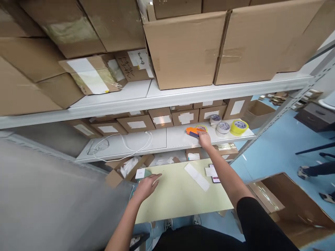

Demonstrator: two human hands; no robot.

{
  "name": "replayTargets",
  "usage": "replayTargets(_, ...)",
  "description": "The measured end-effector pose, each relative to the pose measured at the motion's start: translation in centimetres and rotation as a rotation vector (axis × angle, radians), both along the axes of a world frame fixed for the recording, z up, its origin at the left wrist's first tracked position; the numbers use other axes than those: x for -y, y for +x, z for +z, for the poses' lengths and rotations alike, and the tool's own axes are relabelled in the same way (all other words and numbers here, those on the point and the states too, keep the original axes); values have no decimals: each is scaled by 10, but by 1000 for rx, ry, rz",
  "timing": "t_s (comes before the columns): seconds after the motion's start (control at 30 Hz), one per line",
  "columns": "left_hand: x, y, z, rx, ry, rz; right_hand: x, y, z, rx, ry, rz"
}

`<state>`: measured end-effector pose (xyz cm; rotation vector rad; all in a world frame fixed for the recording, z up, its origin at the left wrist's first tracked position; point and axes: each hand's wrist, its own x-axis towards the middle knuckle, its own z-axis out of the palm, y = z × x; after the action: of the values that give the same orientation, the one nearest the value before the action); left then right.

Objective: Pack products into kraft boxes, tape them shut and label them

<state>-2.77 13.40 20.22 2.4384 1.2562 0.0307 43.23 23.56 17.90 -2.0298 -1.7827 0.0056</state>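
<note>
The right hand [205,140] is closed in a narrow grip on the near side of an orange and blue tape tool [192,132]. How tight the grip is cannot be told, nor whether the tool is lifted. The tool is found past the far edge of the table [178,204], at the white shelf [178,140]. From the right hand, its orange end is pointed out to the left. Its long side is laid mostly left to right, much like the table's far edge. It is reached best by the right hand; the left hand [147,187] is much farther off. That hand is held half open over the table's left side, with nothing seen in it, near a small green and white box [142,173].

Tape rolls [223,128] are set to the right of the tool, past the table's far right corner. On the table, a white strip [197,177] is laid at a slant, and a phone [216,179] is partly covered by white paper near the right edge. A big open carton [295,205] is seen right of the table on the blue floor [272,153], and a grey wall [52,195] left of it.
</note>
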Motion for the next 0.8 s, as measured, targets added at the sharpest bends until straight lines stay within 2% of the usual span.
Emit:
replayTargets(0.1, 3, -10, 20, -17, 75, 6, 11, -20, 6, -17, 153, 73)
replayTargets(0.23, 3, -23, 42, -3, 160, 49, 44, -67, 13, -66, 383, 182)
replayTargets(0.33, 9, -30, 50, 45, 189, 110, 80, -108, 11, -123, 456, 268)
replayTargets(0.4, 15, -31, 48, 98, 201, 168, 105, -133, 0, -173, 441, 308)
replayTargets(0.5, 28, -27, 34, 200, 189, 263, 144, -162, -34, -252, 353, 311)
replayTargets(0.6, 44, -20, 12, 285, 119, 368, 183, -176, -85, -317, 228, 270)
replayTargets(0.7, 59, -9, -11, 295, 30, 446, 217, -175, -141, -352, 76, 213)
replayTargets(0.8, 72, 4, -31, 287, -59, 424, 243, -166, -190, -338, -133, 132)
